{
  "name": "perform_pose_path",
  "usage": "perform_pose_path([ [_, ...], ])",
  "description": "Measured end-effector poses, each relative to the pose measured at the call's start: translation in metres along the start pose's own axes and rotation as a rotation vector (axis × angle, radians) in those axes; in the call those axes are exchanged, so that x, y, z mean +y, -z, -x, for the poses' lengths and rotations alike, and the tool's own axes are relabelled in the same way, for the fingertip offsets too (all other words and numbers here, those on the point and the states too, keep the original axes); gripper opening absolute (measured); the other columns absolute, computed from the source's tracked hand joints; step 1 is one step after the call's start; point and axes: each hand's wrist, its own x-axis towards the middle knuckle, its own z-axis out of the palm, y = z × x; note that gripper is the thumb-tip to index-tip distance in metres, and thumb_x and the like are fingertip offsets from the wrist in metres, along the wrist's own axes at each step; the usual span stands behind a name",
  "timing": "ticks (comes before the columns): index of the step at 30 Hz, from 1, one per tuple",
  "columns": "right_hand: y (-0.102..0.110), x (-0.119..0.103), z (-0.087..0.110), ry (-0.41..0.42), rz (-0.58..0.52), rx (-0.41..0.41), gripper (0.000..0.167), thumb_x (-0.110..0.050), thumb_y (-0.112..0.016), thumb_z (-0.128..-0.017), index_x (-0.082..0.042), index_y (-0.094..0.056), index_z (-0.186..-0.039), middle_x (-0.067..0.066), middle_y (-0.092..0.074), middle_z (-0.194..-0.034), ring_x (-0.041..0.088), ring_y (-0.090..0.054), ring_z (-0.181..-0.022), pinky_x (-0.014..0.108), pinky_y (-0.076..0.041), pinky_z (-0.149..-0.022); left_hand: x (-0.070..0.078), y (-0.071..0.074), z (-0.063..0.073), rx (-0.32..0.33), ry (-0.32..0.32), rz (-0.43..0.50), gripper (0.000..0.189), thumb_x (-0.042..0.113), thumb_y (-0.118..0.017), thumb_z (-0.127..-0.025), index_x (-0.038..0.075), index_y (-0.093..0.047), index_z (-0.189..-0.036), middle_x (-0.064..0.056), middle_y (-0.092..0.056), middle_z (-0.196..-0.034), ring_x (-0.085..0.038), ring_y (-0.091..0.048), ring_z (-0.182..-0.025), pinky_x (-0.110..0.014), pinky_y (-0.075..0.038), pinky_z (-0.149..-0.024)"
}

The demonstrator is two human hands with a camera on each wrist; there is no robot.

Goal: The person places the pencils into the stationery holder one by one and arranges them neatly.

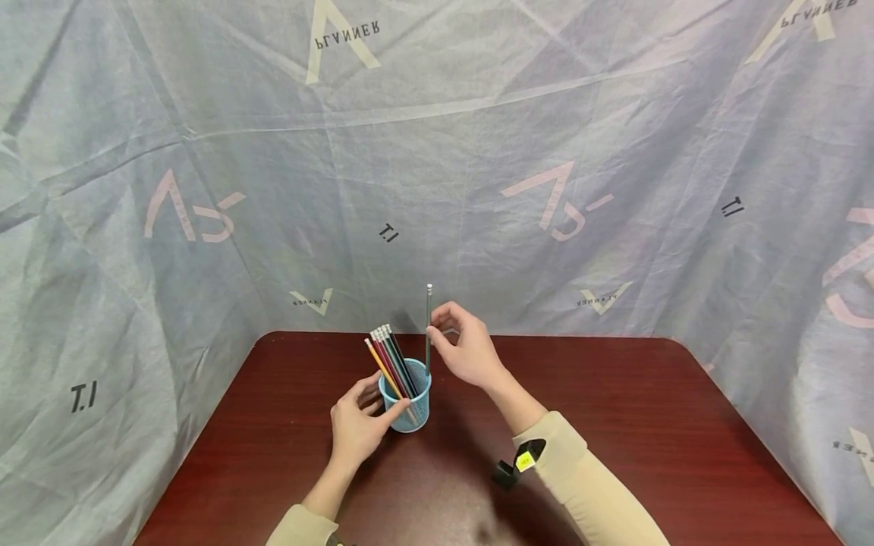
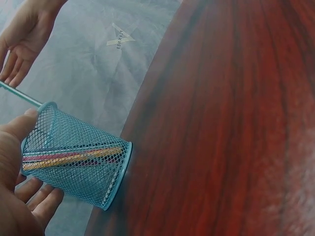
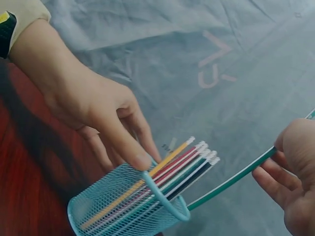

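Note:
A light-blue mesh pencil cup point(image 1: 418, 415) stands on the table, with several pencils point(image 3: 172, 169) in yellow, red, green and dark colours leaning to the left inside it. My left hand point(image 1: 356, 425) holds the cup from the left, thumb at the near rim and fingers round the far side. Between the thumb and fingers of my right hand point(image 1: 467, 349) is a single green pencil point(image 1: 429, 322), pinched and nearly upright, white end on top. Its lower end meets the cup's right rim, as the left wrist view also shows with the mesh cup point(image 2: 78, 152).
The dark red wooden table point(image 1: 614, 409) reaches back to a grey printed cloth point(image 1: 437, 189) hanging behind and at both sides. A black wrist device point(image 1: 529, 455) with a yellow label sits on the right sleeve.

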Motion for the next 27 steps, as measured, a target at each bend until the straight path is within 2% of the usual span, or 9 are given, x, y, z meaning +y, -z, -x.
perform_pose_path([
  [4,-0.010,0.004,-0.001,0.015,0.036,-0.040,0.014,-0.009,-0.068,-0.104,0.000,-0.064,-0.114,0.009,-0.072,-0.103,0.019,-0.073,-0.094,0.034,-0.066,-0.081,0.001,0.001,0.000,0.005,-0.004,-0.008,0.069,0.019,-0.102,-0.071,0.005,-0.074,-0.132,-0.018,-0.079,-0.119,-0.033,-0.078,-0.109,-0.047,-0.065,-0.093],
  [8,-0.020,0.009,-0.001,0.031,0.100,-0.072,0.011,-0.010,-0.069,-0.104,-0.006,-0.065,-0.113,0.006,-0.072,-0.102,0.018,-0.073,-0.094,0.030,-0.065,-0.078,0.001,0.001,-0.001,0.012,-0.013,-0.009,0.068,0.020,-0.102,-0.071,0.005,-0.074,-0.131,-0.019,-0.079,-0.118,-0.034,-0.078,-0.108,-0.048,-0.065,-0.092],
  [14,-0.033,0.019,0.000,-0.005,0.220,-0.097,0.008,-0.012,-0.071,-0.102,-0.012,-0.067,-0.109,0.002,-0.073,-0.099,0.016,-0.074,-0.093,0.029,-0.065,-0.081,-0.001,0.001,-0.002,0.017,-0.016,-0.026,0.068,0.021,-0.102,-0.072,0.006,-0.074,-0.132,-0.018,-0.079,-0.118,-0.033,-0.078,-0.108,-0.048,-0.066,-0.091],
  [20,-0.044,0.024,0.001,-0.020,0.339,-0.124,0.007,-0.010,-0.073,-0.100,-0.009,-0.068,-0.106,0.005,-0.075,-0.096,0.017,-0.075,-0.088,0.031,-0.065,-0.079,-0.003,0.000,-0.001,0.019,-0.032,-0.027,0.067,0.022,-0.101,-0.073,0.005,-0.074,-0.132,-0.018,-0.079,-0.118,-0.033,-0.078,-0.108,-0.049,-0.066,-0.091],
  [27,-0.051,0.027,0.002,0.019,0.453,-0.114,0.009,-0.009,-0.075,-0.099,-0.006,-0.068,-0.103,0.007,-0.076,-0.093,0.017,-0.075,-0.082,0.028,-0.066,-0.072,-0.005,-0.001,-0.001,0.023,-0.054,-0.044,0.066,0.023,-0.101,-0.073,0.006,-0.074,-0.132,-0.017,-0.080,-0.116,-0.031,-0.079,-0.105,-0.046,-0.067,-0.089],
])
